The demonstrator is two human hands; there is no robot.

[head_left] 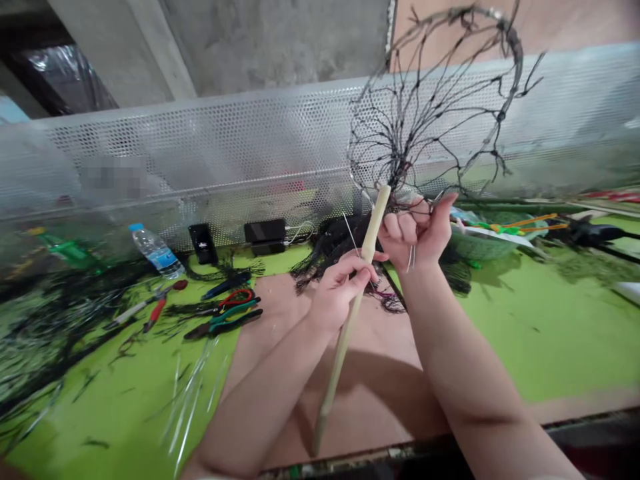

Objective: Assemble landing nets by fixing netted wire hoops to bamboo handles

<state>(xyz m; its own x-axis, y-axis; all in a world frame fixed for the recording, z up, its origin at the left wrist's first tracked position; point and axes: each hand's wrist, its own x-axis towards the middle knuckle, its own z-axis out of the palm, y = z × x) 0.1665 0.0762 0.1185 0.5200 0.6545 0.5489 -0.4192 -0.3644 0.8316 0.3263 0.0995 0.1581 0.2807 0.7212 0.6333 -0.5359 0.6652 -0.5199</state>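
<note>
Pale stick: the slim, jointed stick [339, 353] is standing out over the brown board [390, 393], near the middle of the view.
Long axis: it is running on a steep slant, its lower end lying toward the near edge and a little left, its upper end pointing up, away and slightly right, with a slight bend near the top.
Upper end: it is overlapping the foot of the black mesh [430, 107]; whether the two are touching is unclear.
Left hand: the hand [343, 287] is pinching the stick in its upper part, thumb and fingers closed on it, one finger reaching past to the right.
Needle: a thin, straight needle [351, 233] is sticking up from beside those fingers, leaning left.
Right hand: the hand [417, 233] is curling its fingers closed around thin prongs [411, 259], which are showing below them; its thumb is pointing up and right. Whether it is also gripping dark strands cannot be told.
Mesh: its knotted strands are fanning upward from the foot to a rounded rim.
Left side: pliers [233, 317], a phone [203, 243] and a blue-capped bottle [159, 252] are resting on the green surface [125, 400].
Right side: a translucent green bowl [485, 245] is sitting beyond the right forearm.
</note>
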